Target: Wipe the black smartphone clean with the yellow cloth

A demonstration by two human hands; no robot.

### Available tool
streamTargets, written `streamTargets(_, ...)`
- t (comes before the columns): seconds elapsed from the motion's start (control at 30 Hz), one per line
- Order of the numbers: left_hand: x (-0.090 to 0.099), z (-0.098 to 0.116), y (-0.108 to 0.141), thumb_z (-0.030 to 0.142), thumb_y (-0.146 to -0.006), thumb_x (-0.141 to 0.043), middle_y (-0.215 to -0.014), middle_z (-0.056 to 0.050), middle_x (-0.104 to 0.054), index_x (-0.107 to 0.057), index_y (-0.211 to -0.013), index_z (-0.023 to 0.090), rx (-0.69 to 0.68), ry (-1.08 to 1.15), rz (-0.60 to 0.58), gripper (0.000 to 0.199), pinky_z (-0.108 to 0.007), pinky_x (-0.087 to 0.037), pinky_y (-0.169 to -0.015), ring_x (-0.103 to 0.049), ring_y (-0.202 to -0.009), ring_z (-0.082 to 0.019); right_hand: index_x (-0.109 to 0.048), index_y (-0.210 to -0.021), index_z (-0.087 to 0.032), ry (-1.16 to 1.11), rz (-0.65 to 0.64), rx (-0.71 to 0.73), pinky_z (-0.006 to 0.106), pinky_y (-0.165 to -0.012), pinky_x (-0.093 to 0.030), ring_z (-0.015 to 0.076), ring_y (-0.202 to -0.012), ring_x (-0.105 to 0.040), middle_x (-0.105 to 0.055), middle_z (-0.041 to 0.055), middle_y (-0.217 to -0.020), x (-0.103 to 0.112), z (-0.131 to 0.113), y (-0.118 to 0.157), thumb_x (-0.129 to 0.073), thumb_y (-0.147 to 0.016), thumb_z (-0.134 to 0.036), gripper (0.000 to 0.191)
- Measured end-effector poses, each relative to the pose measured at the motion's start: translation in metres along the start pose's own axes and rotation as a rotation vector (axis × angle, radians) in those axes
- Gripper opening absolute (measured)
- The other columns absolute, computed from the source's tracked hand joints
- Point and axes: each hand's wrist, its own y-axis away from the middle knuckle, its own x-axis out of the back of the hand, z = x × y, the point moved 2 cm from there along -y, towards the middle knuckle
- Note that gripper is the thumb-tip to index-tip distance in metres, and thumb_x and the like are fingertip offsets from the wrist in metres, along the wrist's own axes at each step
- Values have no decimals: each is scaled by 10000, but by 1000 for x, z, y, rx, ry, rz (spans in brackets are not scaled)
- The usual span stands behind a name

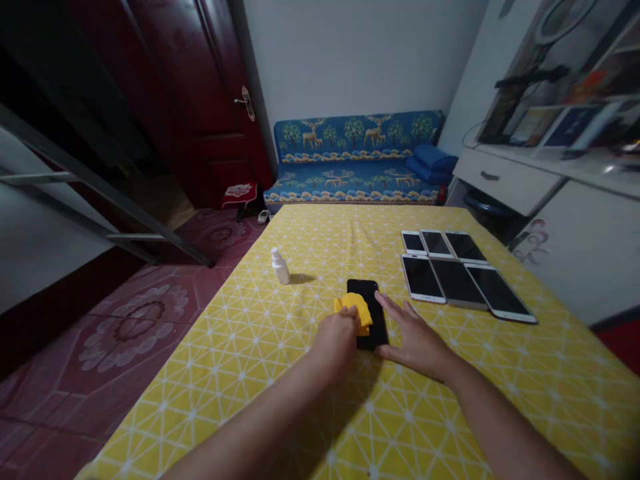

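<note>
A black smartphone (376, 327) lies face up on the yellow patterned tablecloth (240, 347). My left hand (336, 340) is closed on a yellow cloth (359, 308) and presses it against the phone's screen, covering the left and middle part of it. Along the phone's right edge rests my right hand (413, 337), its fingers spread and the thumb near the lower right corner. To the left of the phone stands a small white spray bottle (281, 268), upright, touched by neither hand.
Several phones, such as a white-framed one (424, 279), lie in two rows at the table's right. A blue patterned sofa (350, 180) is behind the table. A white cabinet (500, 180) stands on the right, and a metal ladder-like frame (100, 193) on the left.
</note>
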Motion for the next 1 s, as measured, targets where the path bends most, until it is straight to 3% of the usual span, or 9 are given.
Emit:
streamTargets(0.17, 11, 2, -31, -31, -764, -484, -997, -202, -719, -664, -955, 119, 142, -237, -38, 302, -422, -556, -851, -711, -910, -307, -151, -1587, -308, -21, -20, -62, 620, -1157, -282, 386, -1497, -165, -293, 77, -1617, 0, 0, 1, -744, -723, -432, 1055)
streamTargets(0.37, 14, -6, -64, 7, -831, -464, -997, -223, -711, -650, -1046, 77, 177, -305, -44, 293, -423, -543, -847, -704, -935, -326, -147, -1589, -292, -1, -22, -43, 585, -1177, -267, 365, -1496, -196, -306, 80, -1613, 0, 0, 0, -749, -721, -501, 1077)
streamTargets(0.5, 14, -12, -73, 22, -848, -463, -1036, -203, -707, -646, -1050, 101, 157, -322, -59, 283, -399, -532, -893, -696, -980, -301, -176, -1586, -271, 12, -28, -91, 579, -1180, -267, 379, -1491, -205, -314, 79, -1609, 2, -4, -2, -761, -701, -503, 1086)
streamTargets(0.67, 16, -6, -58, 15, -834, -460, -1109, -164, -698, -637, -1060, 120, 63, -308, -104, 305, -375, -535, -923, -680, -1033, -273, -177, -1587, -280, -4, -59, -174, 569, -1187, -265, 417, -1493, -146, -291, 30, -1622, 2, -6, -3, -759, -687, -514, 1097)
streamTargets(0.9, 12, 5, -8, 61, -851, -485, -1119, -139, -680, -635, -986, 147, -144, -194, -132, 219, -363, -531, -992, -630, -1146, -256, -174, -1586, -301, -20, -75, -212, 548, -1181, -287, 417, -1495, -135, -296, 1, -1620, 3, -7, -1, -770, -671, -477, 1106)
streamTargets(1.0, 9, 7, 13, 36, -854, -450, -1169, -153, -672, -629, -1029, 155, -187, -116, -117, 278, -393, -507, -1049, -602, -1209, -263, -168, -1585, -320, -26, -60, -197, 554, -1173, -297, 415, -1496, -138, -292, -12, -1621, 2, -5, -1, -764, -677, -467, 1096)
